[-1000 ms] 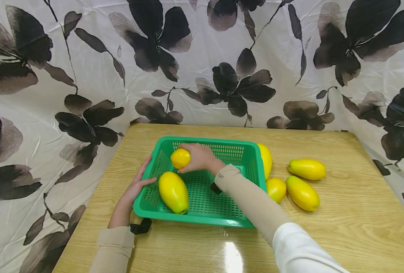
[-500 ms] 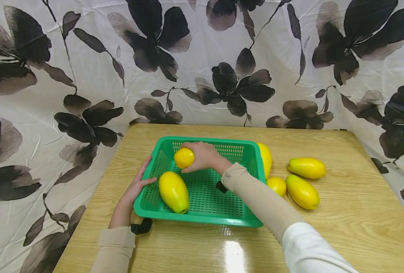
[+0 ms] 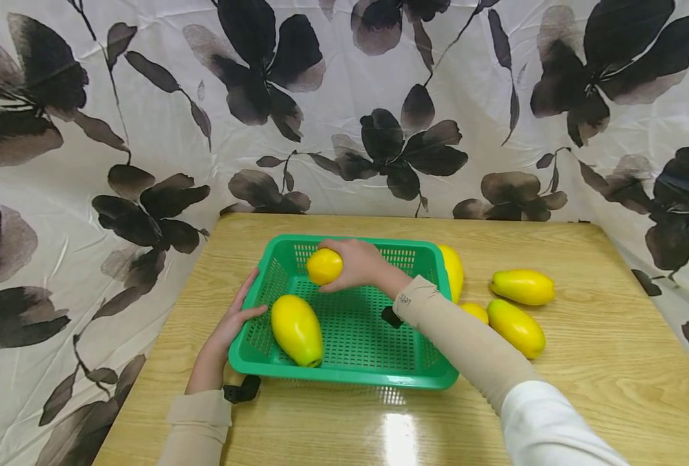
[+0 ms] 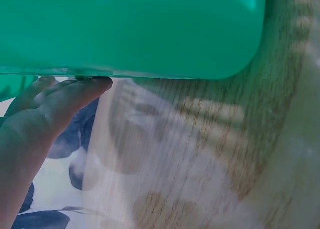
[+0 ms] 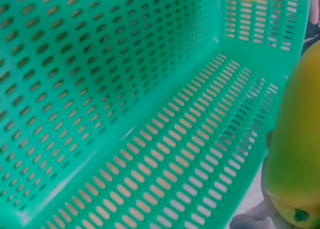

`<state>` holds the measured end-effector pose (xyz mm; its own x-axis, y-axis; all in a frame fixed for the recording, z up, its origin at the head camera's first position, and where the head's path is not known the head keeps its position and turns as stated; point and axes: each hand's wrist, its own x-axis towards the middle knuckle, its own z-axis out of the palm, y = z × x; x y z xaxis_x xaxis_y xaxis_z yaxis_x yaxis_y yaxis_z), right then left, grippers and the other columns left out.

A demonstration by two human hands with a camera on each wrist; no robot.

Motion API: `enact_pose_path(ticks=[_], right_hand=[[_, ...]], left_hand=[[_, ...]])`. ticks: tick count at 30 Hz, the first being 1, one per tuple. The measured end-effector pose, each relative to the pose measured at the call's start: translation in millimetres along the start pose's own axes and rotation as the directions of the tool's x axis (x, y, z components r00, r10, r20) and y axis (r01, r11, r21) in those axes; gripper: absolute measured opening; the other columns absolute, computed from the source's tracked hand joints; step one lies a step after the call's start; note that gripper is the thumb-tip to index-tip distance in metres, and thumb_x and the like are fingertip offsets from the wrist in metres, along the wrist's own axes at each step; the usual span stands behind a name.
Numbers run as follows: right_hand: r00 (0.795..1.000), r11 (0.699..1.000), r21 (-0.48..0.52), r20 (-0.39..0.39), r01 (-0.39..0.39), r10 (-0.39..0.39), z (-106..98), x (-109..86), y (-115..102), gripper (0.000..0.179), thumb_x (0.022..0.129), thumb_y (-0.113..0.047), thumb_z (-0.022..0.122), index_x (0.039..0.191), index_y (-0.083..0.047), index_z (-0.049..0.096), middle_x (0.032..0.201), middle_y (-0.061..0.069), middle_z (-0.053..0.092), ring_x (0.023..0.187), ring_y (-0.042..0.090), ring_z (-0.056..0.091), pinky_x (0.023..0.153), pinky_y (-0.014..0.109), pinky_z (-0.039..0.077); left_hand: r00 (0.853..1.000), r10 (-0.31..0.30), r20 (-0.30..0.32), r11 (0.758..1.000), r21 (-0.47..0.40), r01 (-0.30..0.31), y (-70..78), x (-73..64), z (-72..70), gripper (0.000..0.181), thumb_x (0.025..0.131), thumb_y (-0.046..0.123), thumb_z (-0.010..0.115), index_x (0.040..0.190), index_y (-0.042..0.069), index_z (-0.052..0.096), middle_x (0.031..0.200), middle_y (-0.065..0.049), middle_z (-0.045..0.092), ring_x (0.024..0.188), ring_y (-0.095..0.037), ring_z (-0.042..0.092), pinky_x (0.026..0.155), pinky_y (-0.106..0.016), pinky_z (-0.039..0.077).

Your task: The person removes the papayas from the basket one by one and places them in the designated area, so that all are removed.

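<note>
– Which step does this look like?

– Carrying, most likely: the right hand (image 3: 361, 265) has its fingers curled round a yellow fruit (image 3: 323, 266), held over the far left part of the green basket (image 3: 344, 377), near the middle of the head view

– And the left hand (image 3: 228, 327)?

– Fingers straight, thumb spread, gripping nothing; it touches the basket's left end, probably steadying it

– What would the next move call for?

– Judging by this, a firm grip and room beside the second fruit (image 3: 296, 331), which lies in the basket's left half; setting down would need the fingers loosened gently. Four more fruits (image 3: 523, 287) sit right of the basket, one partly behind the sleeve (image 3: 466, 343)

– And the surroundings?

– A pale wooden table (image 3: 612, 369), with a patch of glare (image 3: 398, 433) at lower middle; a floral cloth (image 3: 332, 58) fills the top and left of the frame, hiding whatever room lies behind
</note>
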<state>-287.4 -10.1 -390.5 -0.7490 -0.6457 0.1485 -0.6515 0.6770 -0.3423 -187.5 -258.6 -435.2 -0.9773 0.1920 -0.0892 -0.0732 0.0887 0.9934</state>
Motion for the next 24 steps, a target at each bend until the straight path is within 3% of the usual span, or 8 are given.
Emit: enact_pose_path(ticks=[2, 6, 13, 19, 24], right_hand=[[1.000, 1.000, 0.011, -0.006, 0.003, -0.003, -3, -4.5, 3, 0.070, 0.052, -0.060, 0.065, 0.113, -0.029, 0.047, 0.090, -0.012, 0.055, 0.074, 0.005, 0.049, 0.055, 0.021, 0.039], [1.000, 0.998, 0.064, -0.013, 0.000, 0.000, -9, -14.2, 9, 0.071, 0.053, -0.057, 0.066, 0.114, -0.026, 0.048, 0.092, -0.011, 0.056, 0.075, 0.006, 0.050, 0.057, 0.023, 0.040], [0.999, 0.995, 0.099, -0.026, -0.017, 0.020, -26, -30.4, 19, 0.076, 0.054, -0.056, 0.067, 0.118, -0.022, 0.046, 0.098, -0.007, 0.056, 0.077, 0.009, 0.052, 0.060, 0.025, 0.042], [0.997, 0.992, 0.121, -0.059, -0.044, 0.051, -39, -44.9, 30, 0.075, 0.053, -0.057, 0.068, 0.116, -0.025, 0.046, 0.097, -0.007, 0.055, 0.079, 0.011, 0.051, 0.061, 0.028, 0.042], [0.992, 0.990, 0.123, -0.094, -0.073, 0.085, -47, -58.1, 38, 0.070, 0.052, -0.058, 0.068, 0.113, -0.030, 0.046, 0.094, -0.009, 0.055, 0.079, 0.012, 0.050, 0.060, 0.029, 0.042]], left_hand=[[1.000, 0.007, -0.005, 0.999, 0.044, -0.007, -7.6, 3.2, -3.5, 0.067, 0.085, 0.006, 0.045, 0.138, 0.023, 0.007, 0.142, 0.001, -0.006, 0.126, -0.025, -0.007, 0.092, -0.059, 0.000], [1.000, 0.005, -0.002, 0.999, 0.043, -0.005, -15.5, 6.5, -7.2, 0.067, 0.086, 0.008, 0.046, 0.138, 0.027, 0.008, 0.142, 0.003, -0.006, 0.126, -0.024, -0.006, 0.093, -0.058, 0.002], [0.999, -0.030, 0.018, 0.992, -0.121, 0.032, 2.8, -0.5, 2.0, 0.068, 0.085, -0.002, 0.040, 0.138, 0.021, 0.003, 0.142, -0.002, -0.007, 0.126, -0.027, 0.007, 0.096, -0.049, 0.015], [1.000, -0.025, 0.018, 0.994, -0.105, 0.026, 5.2, -1.3, 3.2, 0.068, 0.085, -0.002, 0.041, 0.138, 0.018, 0.003, 0.142, -0.003, -0.008, 0.126, -0.026, 0.003, 0.097, -0.048, 0.014], [0.999, -0.040, 0.032, 0.991, -0.129, 0.044, 5.2, -1.2, 2.7, 0.069, 0.085, -0.002, 0.040, 0.138, 0.021, 0.002, 0.142, -0.003, -0.006, 0.126, -0.028, 0.011, 0.094, -0.039, 0.027]])
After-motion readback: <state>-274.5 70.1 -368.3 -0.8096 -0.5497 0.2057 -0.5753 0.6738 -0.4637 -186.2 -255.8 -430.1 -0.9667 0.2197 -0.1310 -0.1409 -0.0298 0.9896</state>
